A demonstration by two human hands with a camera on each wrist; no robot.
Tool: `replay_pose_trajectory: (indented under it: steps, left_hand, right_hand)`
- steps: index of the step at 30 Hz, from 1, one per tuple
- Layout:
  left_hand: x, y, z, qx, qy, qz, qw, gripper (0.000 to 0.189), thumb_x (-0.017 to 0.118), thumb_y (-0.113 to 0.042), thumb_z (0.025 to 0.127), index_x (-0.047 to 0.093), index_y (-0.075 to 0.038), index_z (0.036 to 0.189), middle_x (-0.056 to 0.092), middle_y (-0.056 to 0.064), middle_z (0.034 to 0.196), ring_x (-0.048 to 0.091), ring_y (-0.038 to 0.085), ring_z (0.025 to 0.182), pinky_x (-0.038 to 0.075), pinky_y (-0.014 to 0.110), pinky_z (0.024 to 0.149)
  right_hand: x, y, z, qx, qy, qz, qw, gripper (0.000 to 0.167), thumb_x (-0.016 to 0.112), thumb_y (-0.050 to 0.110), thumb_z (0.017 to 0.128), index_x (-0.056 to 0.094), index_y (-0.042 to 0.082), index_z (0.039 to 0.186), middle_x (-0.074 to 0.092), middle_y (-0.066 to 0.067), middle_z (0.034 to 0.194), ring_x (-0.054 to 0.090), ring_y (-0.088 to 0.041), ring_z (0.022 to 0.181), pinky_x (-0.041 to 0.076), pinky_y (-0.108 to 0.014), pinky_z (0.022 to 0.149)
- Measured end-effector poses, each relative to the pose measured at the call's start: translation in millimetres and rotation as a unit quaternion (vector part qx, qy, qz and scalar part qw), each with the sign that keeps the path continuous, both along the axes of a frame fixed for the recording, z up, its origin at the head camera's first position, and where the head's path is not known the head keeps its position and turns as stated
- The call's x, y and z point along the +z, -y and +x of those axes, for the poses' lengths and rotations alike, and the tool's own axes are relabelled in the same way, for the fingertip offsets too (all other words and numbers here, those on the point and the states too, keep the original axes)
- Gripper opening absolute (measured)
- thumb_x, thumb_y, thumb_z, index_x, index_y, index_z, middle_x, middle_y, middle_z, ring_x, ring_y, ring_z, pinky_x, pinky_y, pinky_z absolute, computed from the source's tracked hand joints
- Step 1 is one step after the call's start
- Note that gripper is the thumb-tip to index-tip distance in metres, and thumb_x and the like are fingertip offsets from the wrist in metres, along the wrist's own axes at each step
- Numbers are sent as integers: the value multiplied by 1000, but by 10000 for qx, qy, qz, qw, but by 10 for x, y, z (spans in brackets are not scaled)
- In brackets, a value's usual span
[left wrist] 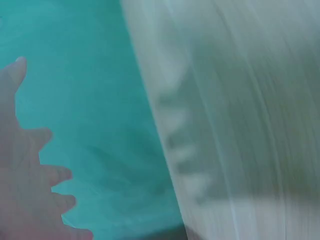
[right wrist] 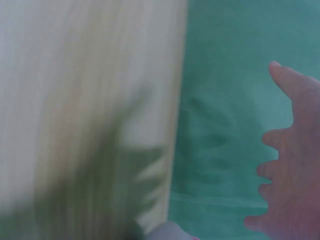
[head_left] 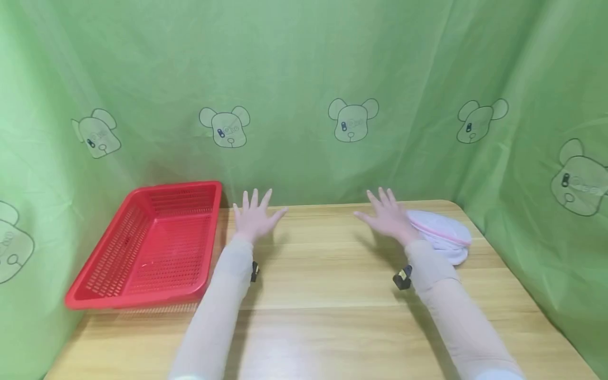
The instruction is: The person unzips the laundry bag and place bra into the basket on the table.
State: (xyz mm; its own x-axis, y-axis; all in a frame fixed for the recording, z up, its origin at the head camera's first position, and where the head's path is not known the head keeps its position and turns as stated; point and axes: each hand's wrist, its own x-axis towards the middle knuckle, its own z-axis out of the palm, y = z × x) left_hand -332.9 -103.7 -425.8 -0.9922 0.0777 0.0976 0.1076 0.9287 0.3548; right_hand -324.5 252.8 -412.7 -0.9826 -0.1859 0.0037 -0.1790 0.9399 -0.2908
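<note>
Both hands are stretched out over the wooden table [head_left: 323, 274], fingers spread and nothing held. My left hand [head_left: 254, 219] is just right of a red plastic basket [head_left: 166, 253] with perforated sides. Its spread fingers [left wrist: 62, 175] show at the left edge of the left wrist view. Over on the right, my right hand [head_left: 387, 216] overlaps the edge of a white zippered mesh bag [head_left: 444, 232] with a pink trim. Part of that bag is hidden behind the hand and sleeve. The right thumb [right wrist: 285, 77] points away from the other fingers.
A green curtain [head_left: 294, 63] printed with bear heads hangs behind the table and along both sides. The table's back edge runs just beneath the fingertips in the head view. A small black device [head_left: 402, 277] is strapped at the right wrist.
</note>
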Motion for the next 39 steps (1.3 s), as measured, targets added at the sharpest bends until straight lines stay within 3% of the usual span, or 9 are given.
replay_pose_trajectory:
  steps: [4,6,13,19,27,29,32,39]
  left_hand:
    - [75,-147,96,1,-68,800,9968,86,27,-80,88,25,-26,154,20,16,162,13,43,149,11,68,117]
    - [118,-230,141,8,-102,1309,9913,86,28,-79,88,29,-23,153,27,16,160,22,41,147,18,65,118]
    - [268,-573,284,-159,-137,2911,9565,81,37,-75,90,39,-19,148,41,9,153,38,32,141,32,53,117]
    - [284,-851,380,-360,156,3726,9271,76,40,-73,90,42,-21,146,49,11,147,54,32,127,49,51,102]
    - [203,-1176,442,-334,377,4322,9003,72,40,-69,92,48,-17,142,54,11,142,56,32,125,48,49,104]
    - [187,-1275,451,-289,548,4587,8864,69,41,-68,92,50,-18,140,56,11,140,57,32,123,50,49,101]
    - [155,-1426,478,-290,900,5036,8587,67,43,-68,92,52,-20,138,56,9,139,60,31,119,53,49,96]
    - [32,-1790,504,-214,1401,6026,7853,60,50,-59,94,56,-14,133,62,10,124,61,37,116,54,53,94]
  right_hand:
    - [144,-110,153,-132,47,-338,9993,89,34,70,94,5,15,157,-7,-23,161,-11,-49,146,-3,-75,111]
    - [211,-176,235,-157,45,-486,9987,89,34,71,93,5,17,157,-6,-22,162,-10,-49,147,-2,-76,110]
    - [394,-514,471,-239,-18,-794,9966,84,30,67,96,4,15,157,-6,-24,161,-11,-49,146,-2,-76,110]
    - [429,-894,545,-433,-223,-878,9950,81,30,60,100,5,8,156,-1,-31,159,-7,-55,144,-1,-75,111]
    - [337,-1364,545,-767,-419,-1056,9906,78,29,53,102,5,0,154,5,-37,155,1,-62,139,3,-78,107]
    - [300,-1460,538,-849,-396,-1136,9891,77,28,52,103,6,-3,153,6,-39,154,3,-62,139,5,-78,107]
    - [232,-1590,537,-1030,-266,-1298,9858,77,26,50,104,7,-8,151,8,-42,151,7,-63,137,8,-77,107]
    - [55,-1837,591,-1467,424,-1742,9728,85,20,57,102,1,-11,149,3,-44,149,7,-67,133,11,-78,105]
